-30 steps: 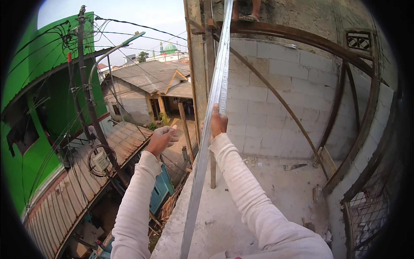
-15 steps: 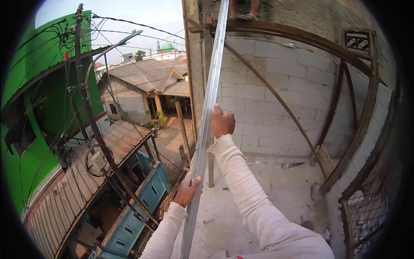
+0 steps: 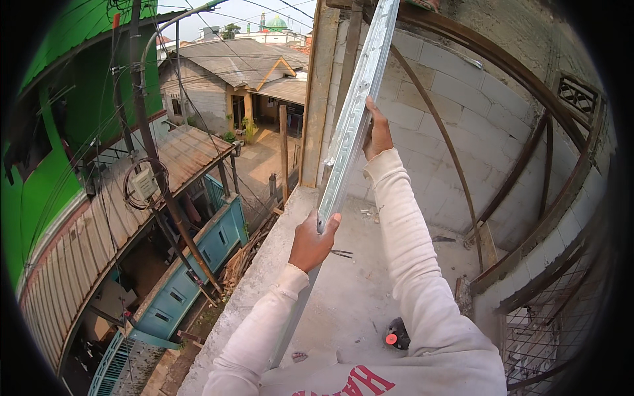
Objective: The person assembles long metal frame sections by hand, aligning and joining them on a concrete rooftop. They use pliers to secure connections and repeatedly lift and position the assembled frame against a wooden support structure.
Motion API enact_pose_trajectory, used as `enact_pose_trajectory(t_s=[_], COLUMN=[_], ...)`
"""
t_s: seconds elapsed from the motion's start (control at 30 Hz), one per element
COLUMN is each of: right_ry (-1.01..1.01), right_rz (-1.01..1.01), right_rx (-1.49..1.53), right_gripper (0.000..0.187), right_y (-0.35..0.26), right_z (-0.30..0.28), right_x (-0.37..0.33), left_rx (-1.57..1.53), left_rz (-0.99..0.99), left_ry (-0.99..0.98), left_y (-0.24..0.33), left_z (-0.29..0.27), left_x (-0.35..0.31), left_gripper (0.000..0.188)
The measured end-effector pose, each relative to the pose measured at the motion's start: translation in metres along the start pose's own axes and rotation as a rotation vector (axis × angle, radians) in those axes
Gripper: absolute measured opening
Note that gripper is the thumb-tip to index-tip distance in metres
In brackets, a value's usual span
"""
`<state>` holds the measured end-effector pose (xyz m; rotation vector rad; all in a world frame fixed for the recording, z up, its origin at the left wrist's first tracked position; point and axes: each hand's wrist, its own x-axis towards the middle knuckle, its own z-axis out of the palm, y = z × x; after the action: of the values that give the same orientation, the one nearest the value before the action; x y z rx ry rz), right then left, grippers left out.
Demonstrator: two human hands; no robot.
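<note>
A long galvanized steel channel (image 3: 351,135) slants from the top centre down toward my body, with slots and holes showing along its face. My left hand (image 3: 312,243) is closed round its lower part, thumb along the edge. Higher up, my right hand (image 3: 378,130) grips its right side, fingers partly hidden behind the metal. Below my left hand the channel continues past my left forearm. On the floor just right of my left hand lies a pair of pliers (image 3: 342,253).
A dark power tool with a red end (image 3: 396,334) lies on the concrete floor (image 3: 350,297) by my right arm. The slab drops off at left toward a street with a utility pole (image 3: 142,99) and cables. Wooden beams (image 3: 515,72) brace the block wall (image 3: 436,125).
The view has tilted down and turned left. The channel has rolled, showing its slotted face. Both hands still hold it; pliers and the power tool have come into view.
</note>
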<state>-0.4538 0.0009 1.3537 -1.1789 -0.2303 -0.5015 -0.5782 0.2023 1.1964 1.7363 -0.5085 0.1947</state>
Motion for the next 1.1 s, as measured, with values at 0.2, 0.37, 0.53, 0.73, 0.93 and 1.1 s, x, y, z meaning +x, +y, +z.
enact_pose_trajectory(t_s=[0.2,0.37,0.53,0.73,0.93,1.1], right_ry=[-0.071,-0.023,0.084,0.125,0.137,0.082], right_rz=[-0.006,0.039,0.083,0.056,0.013,0.103], right_rx=[-0.058,-0.064,-0.153,-0.246,-0.262,-0.256], right_gripper=[0.054,0.045,0.049,0.057,0.062,0.065], right_y=[0.0,0.008,0.018,0.035,0.048,0.036], right_z=[0.003,0.004,0.013,0.008,0.008,0.014], right_x=[0.014,0.013,0.011,0.026,0.039,0.034], left_rx=[0.01,-0.037,-0.052,-0.085,-0.091,-0.116], left_rz=[-0.037,-0.112,-0.111,-0.129,-0.123,-0.088], left_ry=[0.04,-0.039,-0.036,-0.06,-0.04,0.016], left_y=[-0.007,-0.01,-0.017,-0.04,-0.043,-0.029], left_z=[0.01,0.006,0.004,0.004,0.001,-0.003], left_x=[-0.003,-0.001,0.004,0.013,0.022,0.019], left_gripper=[0.057,0.057,0.059,0.06,0.06,0.058])
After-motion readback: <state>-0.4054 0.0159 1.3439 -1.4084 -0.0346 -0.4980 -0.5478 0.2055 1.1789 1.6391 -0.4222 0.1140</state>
